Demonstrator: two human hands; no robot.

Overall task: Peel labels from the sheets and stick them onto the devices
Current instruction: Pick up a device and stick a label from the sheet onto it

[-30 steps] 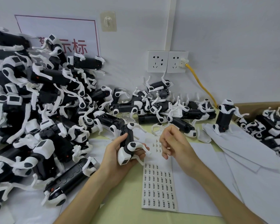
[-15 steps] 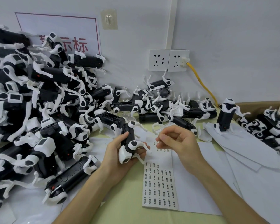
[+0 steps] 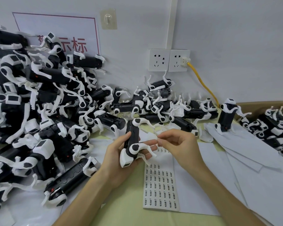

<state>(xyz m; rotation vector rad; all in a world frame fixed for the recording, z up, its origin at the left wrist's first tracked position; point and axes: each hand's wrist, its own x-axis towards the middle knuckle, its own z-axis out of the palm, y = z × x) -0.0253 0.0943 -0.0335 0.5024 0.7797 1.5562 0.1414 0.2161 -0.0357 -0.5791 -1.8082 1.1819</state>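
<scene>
Left grip (image 3: 115, 153) curled, right grip (image 3: 181, 145) apparently pinching, forearms converging

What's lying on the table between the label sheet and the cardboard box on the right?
In the head view, overlapping plain white sheets fill the stretch between label sheet and cardboard box.

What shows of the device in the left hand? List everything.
The device is a small dog-shaped machine: glossy black body, white plastic-looking legs with black round joints, a white boxy head. It is held nearly upright, head downward, over the table. The left hand grips it, thumb on one side, fingers behind. The right hand pinches a small label close beside it; contact cannot be told.
</scene>
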